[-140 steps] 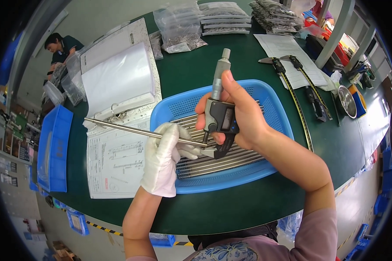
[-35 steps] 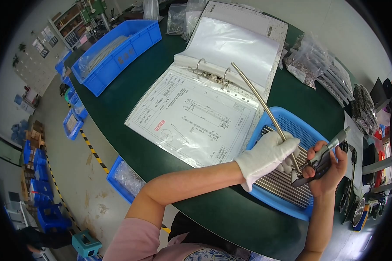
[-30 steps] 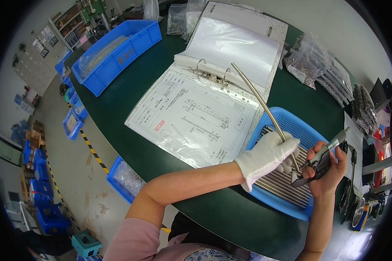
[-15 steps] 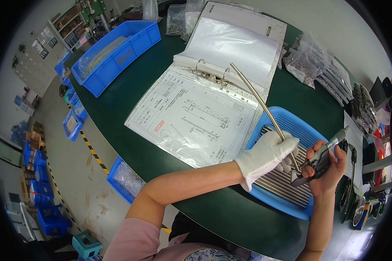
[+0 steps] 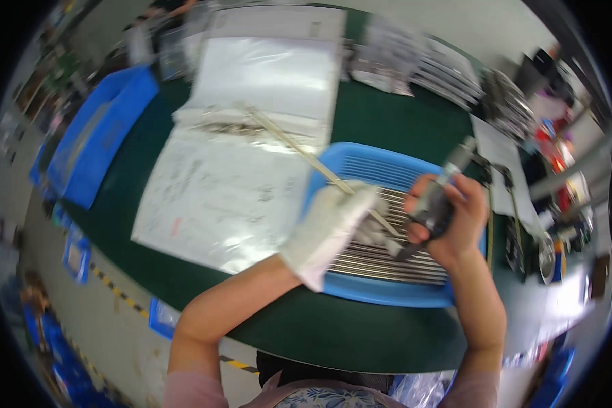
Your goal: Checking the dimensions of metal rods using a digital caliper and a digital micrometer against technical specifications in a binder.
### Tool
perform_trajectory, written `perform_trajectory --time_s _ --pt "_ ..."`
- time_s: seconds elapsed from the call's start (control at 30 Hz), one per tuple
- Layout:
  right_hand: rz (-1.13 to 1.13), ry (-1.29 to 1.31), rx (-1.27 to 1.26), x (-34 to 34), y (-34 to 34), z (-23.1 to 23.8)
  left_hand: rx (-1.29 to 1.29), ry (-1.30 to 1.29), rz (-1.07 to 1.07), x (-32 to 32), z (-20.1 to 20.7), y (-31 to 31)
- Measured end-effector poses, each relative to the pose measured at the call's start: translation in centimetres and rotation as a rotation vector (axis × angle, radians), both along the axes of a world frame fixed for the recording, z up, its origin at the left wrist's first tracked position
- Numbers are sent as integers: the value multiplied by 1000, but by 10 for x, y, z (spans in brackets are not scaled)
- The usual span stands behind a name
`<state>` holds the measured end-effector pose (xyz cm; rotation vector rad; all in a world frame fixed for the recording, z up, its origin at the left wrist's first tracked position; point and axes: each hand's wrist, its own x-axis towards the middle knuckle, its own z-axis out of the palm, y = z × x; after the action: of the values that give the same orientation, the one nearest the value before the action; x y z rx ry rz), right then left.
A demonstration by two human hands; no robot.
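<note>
A white glove is worn on the left hand (image 5: 333, 228), while the right hand (image 5: 449, 224) is bare around a grey and black measuring tool (image 5: 436, 204). A pale metallic rod (image 5: 299, 148) is seen above silver-grey rods (image 5: 387, 258) laid in a bright blue tray (image 5: 381, 166). The counter (image 5: 387, 119) is covered in dark green. White sheets with faint grey drawings are shown in the open binder (image 5: 238, 170). A blue bin (image 5: 92, 143) is seen at the counter's left.

Motion-blurred binder pages (image 5: 231, 197); rod (image 5: 299, 149) end hidden under white-gloved left hand (image 5: 330, 228).
</note>
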<state>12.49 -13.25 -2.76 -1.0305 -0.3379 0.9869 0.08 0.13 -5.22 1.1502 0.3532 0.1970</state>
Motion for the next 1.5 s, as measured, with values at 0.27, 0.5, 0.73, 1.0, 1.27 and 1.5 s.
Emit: perform_trajectory --time_s 0.27,0.5,0.73,1.0,1.27,1.5 --pt "3 4 -44 1 3 0 26 30 13 1 6 -2" --pt "-48 -49 -58 -2 3 2 49 -4 3 -1 5 -4" --pt "-17 75 -24 1 1 4 113 -12 15 1 7 -9" --pt "-31 -11 4 -1 3 2 136 13 23 2 10 -12" --pt "-48 -13 -57 -1 2 3 142 -26 19 0 8 -9" --pt "-12 -11 -9 -3 1 3 27 -150 239 -2 7 -4"
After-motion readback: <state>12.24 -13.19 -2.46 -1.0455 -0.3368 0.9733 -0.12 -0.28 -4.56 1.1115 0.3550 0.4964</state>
